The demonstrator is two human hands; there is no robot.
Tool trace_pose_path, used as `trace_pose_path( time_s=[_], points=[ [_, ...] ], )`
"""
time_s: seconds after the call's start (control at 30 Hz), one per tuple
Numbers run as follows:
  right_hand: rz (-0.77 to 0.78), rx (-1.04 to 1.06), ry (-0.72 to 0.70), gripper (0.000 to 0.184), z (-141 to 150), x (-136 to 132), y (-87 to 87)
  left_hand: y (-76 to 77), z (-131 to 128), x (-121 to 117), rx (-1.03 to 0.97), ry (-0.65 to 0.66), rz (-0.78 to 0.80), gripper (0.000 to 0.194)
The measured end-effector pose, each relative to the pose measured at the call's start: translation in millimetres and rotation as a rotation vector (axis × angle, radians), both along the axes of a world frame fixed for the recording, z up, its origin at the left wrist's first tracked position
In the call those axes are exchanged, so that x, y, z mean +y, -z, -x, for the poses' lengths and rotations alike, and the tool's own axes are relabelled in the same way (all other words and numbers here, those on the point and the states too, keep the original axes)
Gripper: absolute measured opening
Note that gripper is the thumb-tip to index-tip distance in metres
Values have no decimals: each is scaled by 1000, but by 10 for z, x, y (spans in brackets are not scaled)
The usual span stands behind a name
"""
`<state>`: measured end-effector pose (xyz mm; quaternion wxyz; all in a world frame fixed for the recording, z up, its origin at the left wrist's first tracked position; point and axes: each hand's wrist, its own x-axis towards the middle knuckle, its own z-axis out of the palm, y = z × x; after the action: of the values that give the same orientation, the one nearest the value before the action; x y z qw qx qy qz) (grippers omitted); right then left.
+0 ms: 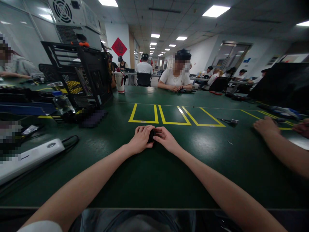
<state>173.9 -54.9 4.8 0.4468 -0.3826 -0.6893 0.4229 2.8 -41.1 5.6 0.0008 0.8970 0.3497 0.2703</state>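
Between my two hands is a small black object (151,136), mostly covered by fingers, so its kind does not show. My left hand (142,138) wraps around its left side with the fingers curled over. From the right, my right hand (165,138) closes on it with thumb and fingertips. Both hands rest low over the green table (145,180), just in front of the yellow tape outlines (143,121).
A white power strip (51,146) with a black cable lies left. Behind it stand a water bottle (61,101), an open black computer case (84,74) and a paper cup (120,82). A small metal-headed tool (233,121) lies right, near another person's hand (266,125). A person (177,75) sits opposite.
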Motion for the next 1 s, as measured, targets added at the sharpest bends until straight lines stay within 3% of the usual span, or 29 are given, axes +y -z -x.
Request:
trace_pose_path(
  time_s=[0.23,0.43,0.67,1.0],
  points=[
    [25,23,-47,33,-5,7,17,24,-3,13,19,-24,-12,62],
    [14,78,-43,20,13,9,23,16,-5,14,7,-14,-18,59],
    [52,-14,-28,33,-10,-12,-8,8,1,2,6,-13,-1,60],
    [1,46,-24,24,6,-16,1,10,-7,8,11,-15,-10,60]
  ],
)
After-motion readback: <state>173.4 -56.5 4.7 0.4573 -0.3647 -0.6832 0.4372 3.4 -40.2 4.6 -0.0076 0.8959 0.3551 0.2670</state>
